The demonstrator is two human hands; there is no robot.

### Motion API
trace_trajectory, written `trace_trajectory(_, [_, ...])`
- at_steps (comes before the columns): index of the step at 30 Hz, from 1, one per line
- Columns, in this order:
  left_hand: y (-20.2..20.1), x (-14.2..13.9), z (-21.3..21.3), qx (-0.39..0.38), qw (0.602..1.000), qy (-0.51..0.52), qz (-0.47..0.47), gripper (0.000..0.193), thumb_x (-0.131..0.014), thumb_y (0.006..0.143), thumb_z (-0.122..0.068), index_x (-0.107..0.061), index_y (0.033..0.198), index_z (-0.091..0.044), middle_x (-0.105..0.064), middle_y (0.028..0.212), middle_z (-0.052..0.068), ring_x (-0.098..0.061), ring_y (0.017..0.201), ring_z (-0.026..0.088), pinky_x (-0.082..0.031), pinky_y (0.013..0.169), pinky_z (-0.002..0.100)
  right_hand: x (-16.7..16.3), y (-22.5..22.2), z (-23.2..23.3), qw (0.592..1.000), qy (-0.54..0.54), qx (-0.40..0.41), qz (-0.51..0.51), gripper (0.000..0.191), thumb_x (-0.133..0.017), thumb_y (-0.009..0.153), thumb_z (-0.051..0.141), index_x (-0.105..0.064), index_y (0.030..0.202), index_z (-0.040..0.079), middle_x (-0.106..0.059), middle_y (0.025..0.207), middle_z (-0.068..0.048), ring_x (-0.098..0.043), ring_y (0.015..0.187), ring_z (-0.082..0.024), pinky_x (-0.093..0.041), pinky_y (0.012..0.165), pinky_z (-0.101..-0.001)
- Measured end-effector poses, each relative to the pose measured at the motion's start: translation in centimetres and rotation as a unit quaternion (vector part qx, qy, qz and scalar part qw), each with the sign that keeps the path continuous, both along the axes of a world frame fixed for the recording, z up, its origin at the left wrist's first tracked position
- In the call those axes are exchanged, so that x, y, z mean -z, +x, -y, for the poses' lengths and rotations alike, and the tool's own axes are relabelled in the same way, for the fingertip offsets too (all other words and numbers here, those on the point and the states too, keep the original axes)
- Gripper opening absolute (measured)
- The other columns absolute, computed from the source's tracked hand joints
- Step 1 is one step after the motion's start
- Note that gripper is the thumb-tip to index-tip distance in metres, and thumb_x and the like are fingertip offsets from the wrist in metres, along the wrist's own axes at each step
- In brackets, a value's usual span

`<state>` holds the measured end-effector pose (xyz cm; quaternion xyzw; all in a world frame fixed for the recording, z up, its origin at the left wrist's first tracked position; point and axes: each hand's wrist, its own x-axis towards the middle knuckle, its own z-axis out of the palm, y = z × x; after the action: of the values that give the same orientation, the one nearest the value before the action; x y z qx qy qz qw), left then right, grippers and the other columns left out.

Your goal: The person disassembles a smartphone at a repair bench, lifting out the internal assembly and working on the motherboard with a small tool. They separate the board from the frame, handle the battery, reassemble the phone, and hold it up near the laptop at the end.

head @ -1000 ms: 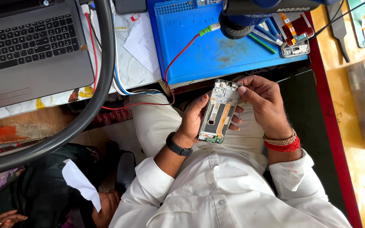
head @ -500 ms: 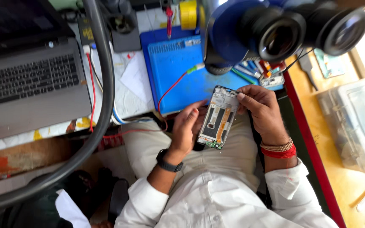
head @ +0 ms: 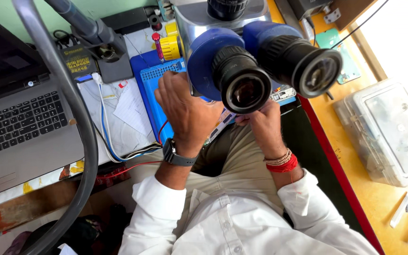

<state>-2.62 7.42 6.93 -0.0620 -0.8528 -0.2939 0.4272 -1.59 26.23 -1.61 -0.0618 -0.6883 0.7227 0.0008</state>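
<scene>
While both hands meet under the microscope eyepieces (head: pixel 279 71), the left hand (head: pixel 185 111) is curled shut around the near edge of an opened phone body (head: pixel 220 123), wrist bearing a dark watch (head: pixel 178 156). Right hand (head: pixel 263 125), red thread and beads at the wrist, pinches the same phone from the right; its fingertips are hidden behind the eyepieces. Only a thin strip of the phone shows between the hands, above the lap.

Surface: blue work mat (head: pixel 149 92) lies just beyond the left hand, on a table (head: pixel 34 184) with worn paint at its near edge. White paper (head: pixel 131 106) and red, white and blue wires lie left of the mat. Grey laptop (head: pixel 20 127) far left, cut by the frame. Thick grey hose (head: pixel 79 123) arcs across it.

Right: orange-yellow table (head: pixel 378 198) with red edge, clear plastic box (head: pixel 388 132), green card (head: pixel 343 56) farther off.

Far edge: yellow cylinder (head: pixel 170 46), dark labelled block (head: pixel 79 59), print too small to make out. Bright window glare at far right.
</scene>
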Motion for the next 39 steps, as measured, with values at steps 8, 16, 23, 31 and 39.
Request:
trace_trajectory(8, [-0.7,1.9,1.0,0.008,0.999,0.025,0.025,0.067,-0.092,0.08,-0.043,-0.047,0.111,-0.005,-0.049,0.102,0.014,-0.052,0.099,0.036,-0.038,0.086,0.049,-1.5,-1.7,0.0,0.986,0.121,-0.036,-0.105,0.019,-0.061,0.098,0.002,-0.064,0.117,0.0,-0.071,0.096,-0.01,-0.069,0.075,-0.015,-0.055,0.062,-0.0285])
trace_trajectory(16, [0.8,1.2,5.6,-0.007,1.0,0.002,-0.01,0.057,-0.09,0.07,-0.037,-0.059,0.106,-0.005,-0.059,0.107,0.013,-0.054,0.1,0.037,-0.042,0.088,0.05,-0.9,-5.8,1.5,0.951,0.05,-0.177,-0.25,0.048,-0.072,0.092,0.007,-0.054,0.136,-0.003,-0.063,0.126,-0.015,-0.062,0.113,-0.02,-0.054,0.097,-0.0381])
trace_trajectory(23, [-0.1,2.3,11.1,-0.048,0.988,0.145,0.037,0.057,-0.099,0.069,-0.02,-0.051,0.095,-0.006,-0.051,0.091,0.006,-0.05,0.082,0.027,-0.044,0.077,0.043,-4.0,-9.7,6.3,0.868,0.399,-0.261,-0.136,0.015,-0.065,0.1,0.012,-0.076,0.109,0.008,-0.07,0.08,-0.011,-0.068,0.074,-0.024,-0.052,0.071,-0.0359])
trace_trajectory(31, [0.3,4.3,12.1,-0.029,0.984,0.172,0.027,0.045,-0.095,0.084,-0.019,-0.053,0.093,-0.006,-0.052,0.087,0.006,-0.054,0.076,0.024,-0.047,0.07,0.04,-5.5,-10.3,11.1,0.791,0.487,-0.287,-0.236,0.01,-0.079,0.089,0.021,-0.082,0.096,0.014,-0.077,0.088,-0.007,-0.072,0.08,-0.029,-0.055,0.069,-0.0403])
trace_trajectory(39, [2.6,6.7,11.3,0.2,0.975,0.008,0.099,0.021,-0.08,0.087,-0.007,-0.063,0.099,-0.003,-0.067,0.103,0.008,-0.062,0.098,0.03,-0.05,0.086,0.044,-5.9,-7.7,10.5,0.776,0.499,-0.174,-0.344,0.015,-0.079,0.099,0.018,-0.078,0.111,0.01,-0.074,0.096,-0.012,-0.071,0.082,-0.034,-0.054,0.069,-0.0429])
